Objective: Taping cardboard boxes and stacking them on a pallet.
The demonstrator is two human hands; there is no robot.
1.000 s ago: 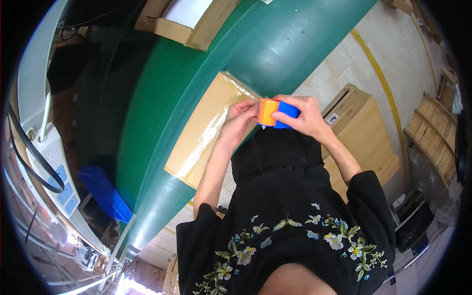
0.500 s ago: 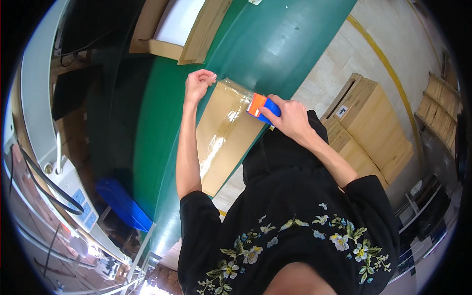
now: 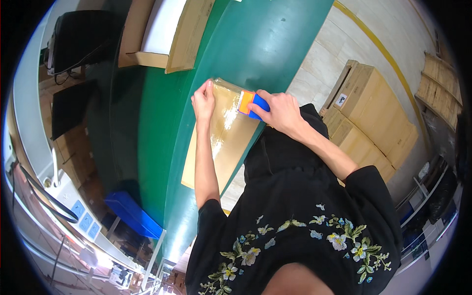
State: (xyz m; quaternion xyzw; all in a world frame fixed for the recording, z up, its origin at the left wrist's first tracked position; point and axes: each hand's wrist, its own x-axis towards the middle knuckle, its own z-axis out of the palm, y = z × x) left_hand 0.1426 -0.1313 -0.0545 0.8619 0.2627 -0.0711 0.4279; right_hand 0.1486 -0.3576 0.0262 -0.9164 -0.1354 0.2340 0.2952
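A brown cardboard carton (image 3: 223, 160) lies on the green belt in front of me, with shiny clear tape (image 3: 230, 115) along its top. My right hand (image 3: 284, 113) grips a blue and orange tape dispenser (image 3: 255, 104) over the carton's far right part. At the far left corner my left hand (image 3: 203, 103) is closed, with thumb and fingertips pinched at the end of a clear tape strip that spans toward the dispenser. The exact hold of these fingertips is partly hidden. My left forearm crosses the carton's left side.
An open carton (image 3: 189, 37) with white contents stands at the far left of the green belt (image 3: 268, 46). Stacked cartons (image 3: 373, 115) sit on the floor at right. A blue bin (image 3: 132, 214) and a power strip (image 3: 81, 211) are at lower left.
My left hand has moved in against the carton's far left corner, its forearm now over the carton. The dispenser has shifted slightly left. The whole view has shifted a little too.
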